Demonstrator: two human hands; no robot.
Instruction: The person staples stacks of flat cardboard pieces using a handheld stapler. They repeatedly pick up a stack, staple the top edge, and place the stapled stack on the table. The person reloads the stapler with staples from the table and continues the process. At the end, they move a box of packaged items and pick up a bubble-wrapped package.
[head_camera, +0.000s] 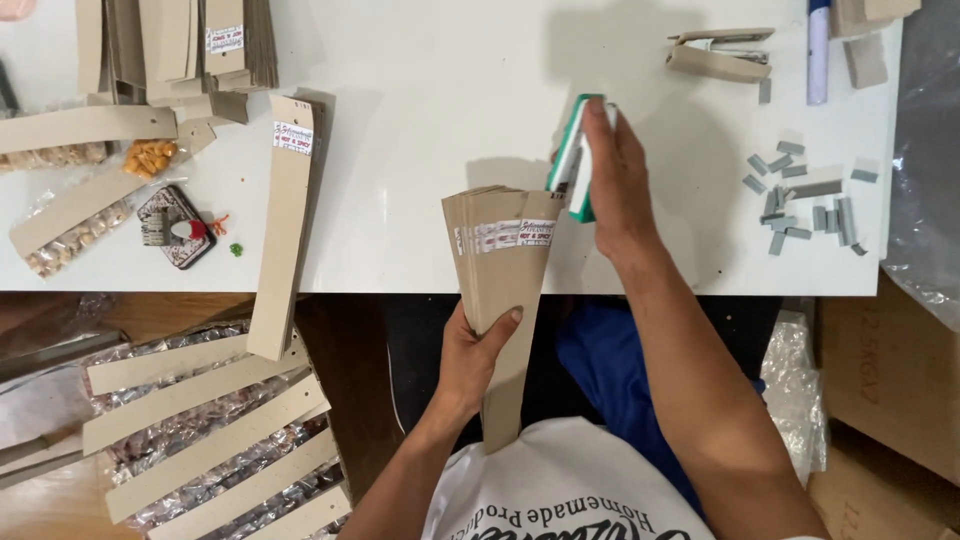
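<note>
Over on the left, more long cardboard strips (285, 225) lay across the white table (420, 120), some clipped onto clear snack bags (70, 235), so nothing heavy anywhere. The left hand (478, 355) had its fingers wrapped around a fanned stack of cardboard header strips (500, 260), thumb pressed flat on the front, the stack's labelled top end resting over the table edge. That stuff looked light and fairly stiff but slidey, card on card, so I'd reckon pinching low and firm like that was the way to keep it from splaying. The right hand (615, 175) was closed around a green and white stapler (572, 155) just beside the stack's top. Loose staple bars (805, 200) sat further right.
</note>
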